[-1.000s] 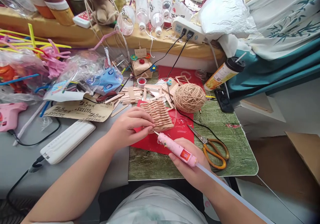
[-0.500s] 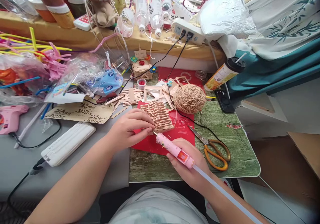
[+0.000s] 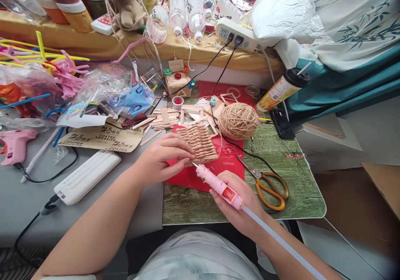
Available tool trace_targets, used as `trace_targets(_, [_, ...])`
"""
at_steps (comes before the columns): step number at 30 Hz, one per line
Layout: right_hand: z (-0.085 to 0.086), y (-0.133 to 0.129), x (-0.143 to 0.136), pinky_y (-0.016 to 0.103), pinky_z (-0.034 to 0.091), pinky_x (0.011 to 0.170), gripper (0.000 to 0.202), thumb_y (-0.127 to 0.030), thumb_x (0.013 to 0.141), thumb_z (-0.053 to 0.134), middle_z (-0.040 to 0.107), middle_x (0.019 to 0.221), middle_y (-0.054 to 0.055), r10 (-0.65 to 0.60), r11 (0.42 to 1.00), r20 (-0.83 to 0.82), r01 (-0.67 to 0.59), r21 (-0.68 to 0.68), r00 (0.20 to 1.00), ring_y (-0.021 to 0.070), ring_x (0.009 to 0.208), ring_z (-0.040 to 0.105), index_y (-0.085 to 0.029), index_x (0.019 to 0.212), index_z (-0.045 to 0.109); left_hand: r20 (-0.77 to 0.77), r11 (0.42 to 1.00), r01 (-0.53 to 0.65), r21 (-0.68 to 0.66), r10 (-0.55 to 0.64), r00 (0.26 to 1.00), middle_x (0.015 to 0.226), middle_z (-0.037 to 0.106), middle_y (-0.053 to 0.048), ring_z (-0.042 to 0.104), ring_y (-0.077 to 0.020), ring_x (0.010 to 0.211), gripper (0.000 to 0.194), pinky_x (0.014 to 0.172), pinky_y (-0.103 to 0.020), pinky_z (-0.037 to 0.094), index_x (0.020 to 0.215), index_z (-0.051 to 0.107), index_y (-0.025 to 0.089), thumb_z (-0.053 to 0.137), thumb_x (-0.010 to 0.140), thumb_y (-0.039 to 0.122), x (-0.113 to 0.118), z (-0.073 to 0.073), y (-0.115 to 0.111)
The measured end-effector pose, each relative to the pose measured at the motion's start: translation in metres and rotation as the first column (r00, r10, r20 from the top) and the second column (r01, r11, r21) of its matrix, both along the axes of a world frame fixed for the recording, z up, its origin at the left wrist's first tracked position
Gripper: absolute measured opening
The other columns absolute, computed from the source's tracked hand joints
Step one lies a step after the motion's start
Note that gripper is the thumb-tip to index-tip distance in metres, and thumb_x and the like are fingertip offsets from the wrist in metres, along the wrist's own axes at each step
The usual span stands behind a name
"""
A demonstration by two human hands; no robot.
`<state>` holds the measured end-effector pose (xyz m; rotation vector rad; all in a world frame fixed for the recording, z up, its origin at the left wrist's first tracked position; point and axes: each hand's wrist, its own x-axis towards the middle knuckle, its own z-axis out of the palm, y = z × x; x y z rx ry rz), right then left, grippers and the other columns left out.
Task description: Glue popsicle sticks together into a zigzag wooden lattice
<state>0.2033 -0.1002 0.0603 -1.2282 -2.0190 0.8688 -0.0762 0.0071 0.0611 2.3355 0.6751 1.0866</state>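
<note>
My right hand [image 3: 239,203] is wrapped round a pink hot glue gun [image 3: 215,182]. A long translucent glue stick [image 3: 278,238] trails from its back end over my forearm. The metal nozzle points up and left, at the lower edge of a ridged craft-stick piece [image 3: 200,142] with wavy rows. My left hand [image 3: 164,157] is closed at this piece's left side, its thumb and fingertips pinched together near the nozzle. What lies between those fingertips is hidden. Under the piece lies a red sheet [image 3: 229,171]. Beside it rests a ball of twine [image 3: 238,121], a strand hanging down from it.
Scissors [image 3: 265,184] with orange handles lie right of the red sheet on a green wood-patterned board [image 3: 193,209]. Loose craft sticks [image 3: 162,119] and a small decorated box [image 3: 178,82] are behind. A phone [image 3: 281,123] and drink cup [image 3: 283,89] stand right; cables cross the board.
The whole view has shifted slightly. Both hands, the glue gun and the craft-stick piece keep nearly the same positions, with the nozzle still at the piece's lower edge.
</note>
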Motion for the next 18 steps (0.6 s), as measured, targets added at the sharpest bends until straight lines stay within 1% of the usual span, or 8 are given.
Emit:
trace_targets(4, [0.0039,0.0007,-0.0005,0.033,0.051,0.072,0.007,-0.028,0.108,0.061,0.063,0.088,0.002,0.005,1.0,0.014,-0.005,0.008,1.0,0.0195,0.077,0.061,-0.025,0.102,0.058,-0.008,1.0,0.006,0.001,-0.006,1.0,0.111,0.084,-0.005,0.076,-0.0205,0.103,0.021,0.101,-0.041,0.06,0.111,0.08,0.027,0.073,0.096,0.013,-0.0002,-0.0017,0.0001])
trace_targets(9, [0.0083,0.0023,-0.0009,0.032,0.05,0.069,0.009,-0.027,0.108,0.06,0.062,0.085,0.001,0.002,1.0,0.011,-0.002,0.015,1.0,0.0193,0.075,0.061,-0.026,0.099,0.057,-0.011,1.0,-0.009,-0.022,0.009,1.0,0.109,0.084,-0.005,0.076,-0.0212,0.102,0.02,0.1,-0.041,0.06,0.11,0.081,0.029,0.074,0.097,0.016,-0.0006,-0.0019,0.0])
trace_targets(18, [0.0049,-0.0009,0.0021,0.033,0.05,0.072,0.007,-0.026,0.106,0.062,0.063,0.088,0.002,0.0,1.0,-0.003,-0.001,-0.03,1.0,0.0197,0.077,0.061,-0.026,0.101,0.058,-0.015,1.0,0.007,-0.014,-0.007,1.0,0.11,0.084,-0.005,0.076,-0.021,0.103,0.022,0.101,-0.042,0.06,0.112,0.08,0.028,0.074,0.096,0.014,-0.001,-0.0032,0.0008])
